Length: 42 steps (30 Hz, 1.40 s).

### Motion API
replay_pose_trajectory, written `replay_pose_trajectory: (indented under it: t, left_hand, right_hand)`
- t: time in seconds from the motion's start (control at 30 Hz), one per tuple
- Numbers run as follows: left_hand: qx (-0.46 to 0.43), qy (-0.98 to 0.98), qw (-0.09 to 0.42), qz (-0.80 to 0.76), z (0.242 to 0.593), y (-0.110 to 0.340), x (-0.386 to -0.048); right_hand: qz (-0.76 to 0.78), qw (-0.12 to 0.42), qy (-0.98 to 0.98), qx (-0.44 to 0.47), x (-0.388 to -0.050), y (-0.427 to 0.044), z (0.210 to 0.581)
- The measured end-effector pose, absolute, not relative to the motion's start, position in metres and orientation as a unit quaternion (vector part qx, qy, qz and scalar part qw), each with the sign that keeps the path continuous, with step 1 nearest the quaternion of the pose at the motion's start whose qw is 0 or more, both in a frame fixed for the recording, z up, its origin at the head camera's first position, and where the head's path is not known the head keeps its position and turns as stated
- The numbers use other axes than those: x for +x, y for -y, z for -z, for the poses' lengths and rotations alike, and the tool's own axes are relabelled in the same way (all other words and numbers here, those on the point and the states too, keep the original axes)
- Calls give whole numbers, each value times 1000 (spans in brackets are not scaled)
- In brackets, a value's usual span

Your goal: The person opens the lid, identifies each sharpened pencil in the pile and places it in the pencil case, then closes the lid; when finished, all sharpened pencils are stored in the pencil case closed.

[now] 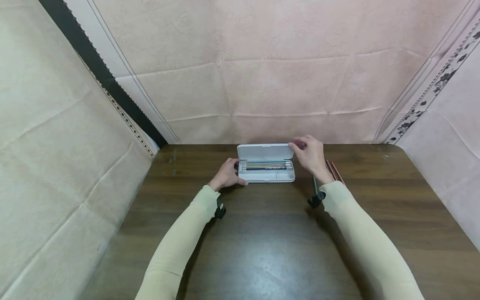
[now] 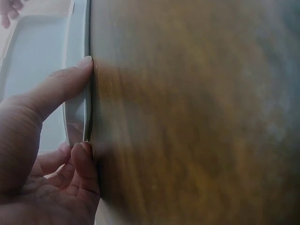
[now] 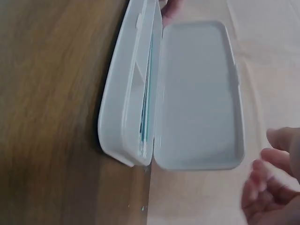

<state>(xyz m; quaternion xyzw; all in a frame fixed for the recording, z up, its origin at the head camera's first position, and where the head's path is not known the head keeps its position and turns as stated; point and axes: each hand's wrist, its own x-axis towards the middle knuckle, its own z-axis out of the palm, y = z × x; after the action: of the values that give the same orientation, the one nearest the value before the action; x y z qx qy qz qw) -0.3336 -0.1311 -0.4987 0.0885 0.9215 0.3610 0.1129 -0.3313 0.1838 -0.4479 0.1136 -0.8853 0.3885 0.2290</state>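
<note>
A white pencil case (image 1: pixel 258 176) lies at the table's far edge with its lid (image 1: pixel 264 151) raised on the far side. Several pencils (image 1: pixel 265 166) lie lengthwise in its back compartment. My left hand (image 1: pixel 227 173) grips the case's left end, the thumb (image 2: pixel 70 84) on the front wall and the fingers curled at the end. Beside the lid's right edge is my right hand (image 1: pixel 308 155), its fingers loosely bent. The right wrist view shows a small gap between that hand (image 3: pixel 276 178) and the lid (image 3: pixel 199 93), with nothing held.
Reddish-brown slender sticks (image 1: pixel 336 171) and a greenish one (image 1: pixel 314 184) lie by my right wrist, partly hidden by it. Behind the wooden table (image 1: pixel 258 233) hangs a pale cloth (image 1: pixel 277 91), with more cloth at both sides.
</note>
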Motion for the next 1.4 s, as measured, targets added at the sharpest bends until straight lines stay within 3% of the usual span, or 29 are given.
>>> replay_pose_trajectory:
  t: [0.33,0.63,0.93,1.07,1.4]
  left_hand:
    - [91,-918,119,-368,499,134,-333]
    - [96,-903,157,-388,495,149,-336]
    - [110,-908,143,-379,497,150,-339]
    - [115,-912,142,-368,499,150,-338]
    - [116,-912,127,-372,500,148,-336]
  right_hand:
    - [-405,119,902,85,-324,-192,458]
    - [-404,-31,911,75,-313,-202,462]
    - [-378,-114,915,83,-312,-205,473]
    - [-361,-133,919,83,-313,-203,477]
    - [-361,-122,921,81,-313,-200,480]
